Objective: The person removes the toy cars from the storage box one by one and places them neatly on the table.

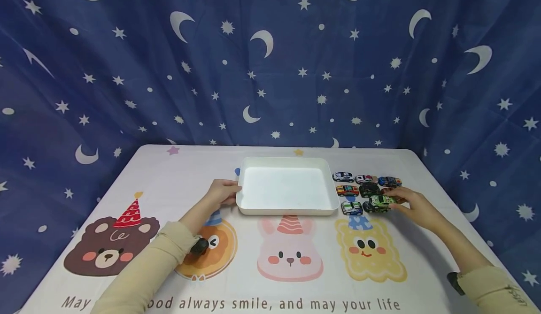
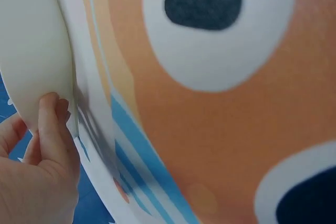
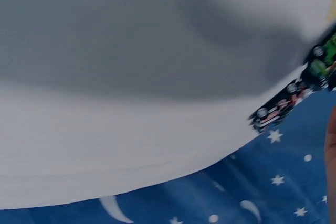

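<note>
A white rectangular tray (image 1: 287, 212) lies on the table, with nothing inside it. My left hand (image 1: 220, 193) grips its left side, thumb at the rim and fingers against the outer wall; the left wrist view shows this hand (image 2: 44, 156) on the tray wall (image 2: 37, 51). To the right of the tray, my right hand (image 1: 416, 207) pinches the right end of a green toy car (image 1: 382, 202), which overlaps a dark toy car beneath it in the head view. In the right wrist view the green car (image 3: 329, 51) is cut off by the frame edge.
Around the green car stand several more toy cars: a white one (image 1: 343, 177), an orange-red one (image 1: 347, 190), a black one (image 1: 369, 190), a blue one (image 1: 390, 181) and a white-green one (image 1: 351, 208). A starry blue curtain (image 1: 270, 93) hangs behind the table (image 1: 291, 295).
</note>
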`<state>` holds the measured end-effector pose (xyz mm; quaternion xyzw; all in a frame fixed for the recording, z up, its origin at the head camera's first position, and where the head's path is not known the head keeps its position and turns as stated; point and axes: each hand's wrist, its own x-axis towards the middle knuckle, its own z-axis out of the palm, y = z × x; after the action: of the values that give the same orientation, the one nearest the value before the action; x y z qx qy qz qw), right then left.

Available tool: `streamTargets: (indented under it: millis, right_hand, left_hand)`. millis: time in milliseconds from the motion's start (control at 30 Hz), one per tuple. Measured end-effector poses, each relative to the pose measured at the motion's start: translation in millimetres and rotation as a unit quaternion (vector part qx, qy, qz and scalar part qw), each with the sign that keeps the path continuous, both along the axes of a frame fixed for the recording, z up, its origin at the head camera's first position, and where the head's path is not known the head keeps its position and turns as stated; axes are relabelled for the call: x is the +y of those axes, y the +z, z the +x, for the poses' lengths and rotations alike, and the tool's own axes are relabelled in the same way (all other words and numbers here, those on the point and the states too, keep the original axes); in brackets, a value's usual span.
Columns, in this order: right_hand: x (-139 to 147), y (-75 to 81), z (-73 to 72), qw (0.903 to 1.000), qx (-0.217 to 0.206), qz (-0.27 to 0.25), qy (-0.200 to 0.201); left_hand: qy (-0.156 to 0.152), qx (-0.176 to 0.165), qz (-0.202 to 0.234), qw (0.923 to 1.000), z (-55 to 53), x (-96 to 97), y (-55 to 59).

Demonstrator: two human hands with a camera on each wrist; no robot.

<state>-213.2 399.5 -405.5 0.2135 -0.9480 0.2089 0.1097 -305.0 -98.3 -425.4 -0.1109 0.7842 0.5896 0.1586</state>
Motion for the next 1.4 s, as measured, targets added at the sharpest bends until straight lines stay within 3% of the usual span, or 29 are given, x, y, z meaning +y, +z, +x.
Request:
streamTargets:
  millis: [233,500,867,1000,1200,1400]
  right_hand:
    - [19.4,-0.3,-2.7,0.9994,0.03,0.011,0.01]
    - [38.4,-9.0,-10.9,0.9992,0.021,0.034,-0.01]
    - [54.0,-15.3,-13.9,0.9991,0.021,0.036,0.003]
    - [54.0,-15.7,-16.0,0.9983,0.0,0.058,0.005]
    - [54.7,-16.8,-16.5,0.9952,-0.05,0.081,-0.022]
    - [55.0,-20.8,-15.6,0.9953,-0.03,0.09,-0.02]
  left_hand:
    - [0.003,-0.006,-0.014,0.9999,0.0,0.1,4.4]
    - [0.011,-0.013,-0.007,0.9998,-0.1,-2.6,4.1]
    - [0.009,-0.013,-0.006,0.9999,0.9,-1.2,2.7]
    - [0.01,-0.015,0.0,0.9998,-0.4,-3.6,0.2]
    - [-0.008,-0.006,0.026,0.9996,-4.6,-7.9,-3.6]
    - [-0.003,-0.012,0.019,0.9997,0.3,-5.2,-0.6]
